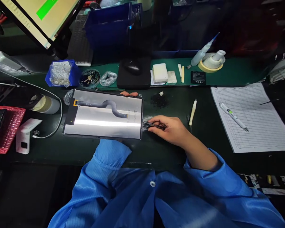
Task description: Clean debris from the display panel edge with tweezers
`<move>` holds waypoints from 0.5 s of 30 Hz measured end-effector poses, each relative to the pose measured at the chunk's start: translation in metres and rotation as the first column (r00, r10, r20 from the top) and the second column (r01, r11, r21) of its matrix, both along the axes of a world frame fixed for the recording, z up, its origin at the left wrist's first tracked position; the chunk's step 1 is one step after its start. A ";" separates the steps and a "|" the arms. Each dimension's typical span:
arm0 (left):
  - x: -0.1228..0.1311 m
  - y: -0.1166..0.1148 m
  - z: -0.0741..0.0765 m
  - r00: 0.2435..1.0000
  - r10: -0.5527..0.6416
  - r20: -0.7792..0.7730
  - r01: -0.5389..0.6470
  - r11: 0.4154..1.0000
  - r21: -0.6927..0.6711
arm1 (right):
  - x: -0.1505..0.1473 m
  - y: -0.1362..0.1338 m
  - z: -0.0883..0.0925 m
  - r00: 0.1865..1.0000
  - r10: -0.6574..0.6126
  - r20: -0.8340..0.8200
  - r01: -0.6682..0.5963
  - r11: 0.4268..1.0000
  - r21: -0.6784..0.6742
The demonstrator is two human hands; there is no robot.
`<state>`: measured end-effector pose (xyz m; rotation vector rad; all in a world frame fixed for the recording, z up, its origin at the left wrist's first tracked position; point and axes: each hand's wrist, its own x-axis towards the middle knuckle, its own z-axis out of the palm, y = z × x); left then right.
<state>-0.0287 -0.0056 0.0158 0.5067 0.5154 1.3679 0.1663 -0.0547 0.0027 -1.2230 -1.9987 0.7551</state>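
Observation:
A flat silver display panel (104, 122) lies back side up on the dark bench, with a grey flex cable (109, 106) curving across it. My left hand (129, 94) reaches under the panel; only its fingertips show, curled over the far edge. My right hand (168, 126) is closed in a pinch on dark tweezers (152, 125), whose tips touch the panel's right edge.
A cream spudger (192, 111) lies right of my hand. A paper form (249, 115) with a pen (232, 116) sits at the right. Tape rolls (211, 63), a squeeze bottle (199, 56), a blue parts bin (61, 73) and a mouse (132, 66) line the back. A red tray (9, 126) stands left.

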 end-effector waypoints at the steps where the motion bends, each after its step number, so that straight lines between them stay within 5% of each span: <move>1: -0.001 0.000 -0.001 1.000 -0.007 0.012 0.007 1.000 0.016 | 0.000 0.000 0.000 1.000 0.007 0.002 -0.007 1.000 0.016; 5: -0.002 0.001 0.000 0.999 -0.015 0.038 0.015 1.000 0.021 | 0.000 0.000 0.000 0.998 0.058 0.035 -0.061 0.993 0.097; 12: 0.002 -0.001 0.008 0.997 -0.019 0.075 0.020 1.000 -0.019 | 0.001 -0.001 -0.001 1.000 0.013 0.006 -0.013 0.999 0.053; 15: 0.005 -0.003 0.013 0.998 0.058 0.034 -0.055 0.996 -0.068 | 0.001 0.000 0.000 0.998 0.050 0.039 -0.053 0.993 0.102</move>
